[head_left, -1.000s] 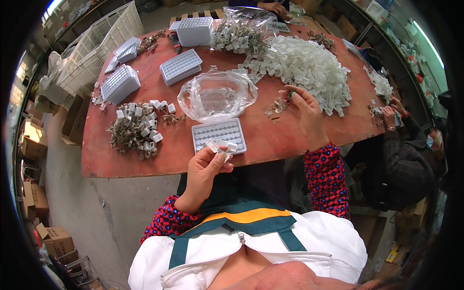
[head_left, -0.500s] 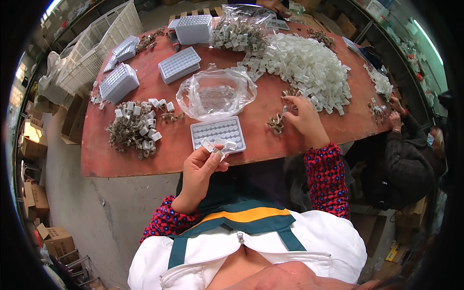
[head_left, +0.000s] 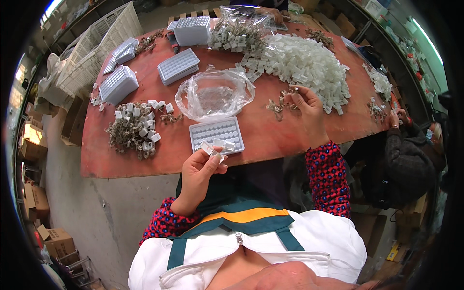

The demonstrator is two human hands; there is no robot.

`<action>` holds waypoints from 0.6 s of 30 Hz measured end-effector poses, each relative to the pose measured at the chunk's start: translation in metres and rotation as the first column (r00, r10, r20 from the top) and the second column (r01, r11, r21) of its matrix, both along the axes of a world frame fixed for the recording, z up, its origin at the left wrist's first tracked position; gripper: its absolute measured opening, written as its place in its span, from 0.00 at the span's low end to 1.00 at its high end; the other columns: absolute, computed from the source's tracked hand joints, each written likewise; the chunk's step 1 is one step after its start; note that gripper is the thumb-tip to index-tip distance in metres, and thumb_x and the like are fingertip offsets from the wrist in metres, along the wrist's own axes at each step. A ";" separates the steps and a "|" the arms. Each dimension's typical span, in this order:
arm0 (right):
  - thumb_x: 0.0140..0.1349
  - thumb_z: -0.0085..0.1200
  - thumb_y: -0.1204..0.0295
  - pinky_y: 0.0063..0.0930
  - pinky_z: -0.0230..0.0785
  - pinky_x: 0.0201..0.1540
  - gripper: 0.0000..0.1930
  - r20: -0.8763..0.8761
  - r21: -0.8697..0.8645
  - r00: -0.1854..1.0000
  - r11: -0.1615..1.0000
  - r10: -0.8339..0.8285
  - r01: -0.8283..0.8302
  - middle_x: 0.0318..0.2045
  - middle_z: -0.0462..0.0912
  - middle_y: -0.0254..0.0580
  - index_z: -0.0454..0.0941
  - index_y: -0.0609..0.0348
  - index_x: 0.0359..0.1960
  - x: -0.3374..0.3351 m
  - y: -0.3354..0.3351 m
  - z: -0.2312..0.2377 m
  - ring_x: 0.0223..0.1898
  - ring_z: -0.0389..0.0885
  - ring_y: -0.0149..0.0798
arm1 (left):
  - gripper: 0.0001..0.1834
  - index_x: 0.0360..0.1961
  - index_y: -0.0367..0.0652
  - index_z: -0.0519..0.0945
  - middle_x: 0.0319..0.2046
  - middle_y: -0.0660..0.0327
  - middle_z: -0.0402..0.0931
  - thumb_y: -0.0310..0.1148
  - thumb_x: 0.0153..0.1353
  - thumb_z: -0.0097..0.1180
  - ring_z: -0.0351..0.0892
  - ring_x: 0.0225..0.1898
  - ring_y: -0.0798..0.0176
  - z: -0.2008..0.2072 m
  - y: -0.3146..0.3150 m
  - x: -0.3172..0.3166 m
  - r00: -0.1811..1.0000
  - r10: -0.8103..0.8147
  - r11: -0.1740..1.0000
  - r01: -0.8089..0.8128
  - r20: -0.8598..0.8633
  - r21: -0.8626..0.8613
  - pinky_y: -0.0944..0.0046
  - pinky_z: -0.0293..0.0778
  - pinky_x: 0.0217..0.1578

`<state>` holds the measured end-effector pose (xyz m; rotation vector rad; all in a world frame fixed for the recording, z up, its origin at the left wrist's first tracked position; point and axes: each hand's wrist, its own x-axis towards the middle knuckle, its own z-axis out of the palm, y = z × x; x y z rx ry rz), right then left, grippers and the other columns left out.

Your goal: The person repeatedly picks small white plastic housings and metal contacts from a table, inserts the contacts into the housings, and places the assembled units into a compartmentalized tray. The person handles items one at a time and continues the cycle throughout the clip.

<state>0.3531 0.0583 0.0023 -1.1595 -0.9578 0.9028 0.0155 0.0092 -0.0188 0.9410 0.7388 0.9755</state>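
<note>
My left hand (head_left: 195,176) is closed in a pinch on a few small white plastic cases (head_left: 208,148), above the near edge of a white tray (head_left: 193,133) with rows of round hollows. To the right, my right hand (head_left: 311,116) has its thumb and fingers closed on a small brown coiled wire piece (head_left: 292,92). Several more brown coiled pieces (head_left: 276,110) lie on the table just left of those fingers. A large heap of translucent white plastic cases (head_left: 309,63) spreads beyond the right hand. Fine details of the held pieces are too small to read.
On the red table (head_left: 169,140) stand an open transparent bag (head_left: 215,99), stacked trays (head_left: 118,84), and a pile of brown wire pieces with white cases (head_left: 130,128). White crates (head_left: 99,46) stand at the far left. A co-worker's hands (head_left: 397,117) work at the right edge.
My right hand has moved slightly up and away from the table's near edge and now holds a brown wire piece. My left hand has stayed nearly still.
</note>
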 end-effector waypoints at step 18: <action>0.68 0.61 0.69 0.21 0.74 0.42 0.14 0.040 -0.149 0.990 0.980 0.138 -0.131 0.38 0.87 0.38 0.78 0.63 0.51 0.008 -0.010 -0.024 0.37 0.84 0.27 | 0.15 0.55 0.36 0.75 0.46 0.57 0.78 0.26 0.70 0.50 0.84 0.41 0.65 0.013 0.017 0.047 0.973 -0.203 0.959 0.220 0.109 -0.180 0.63 0.83 0.44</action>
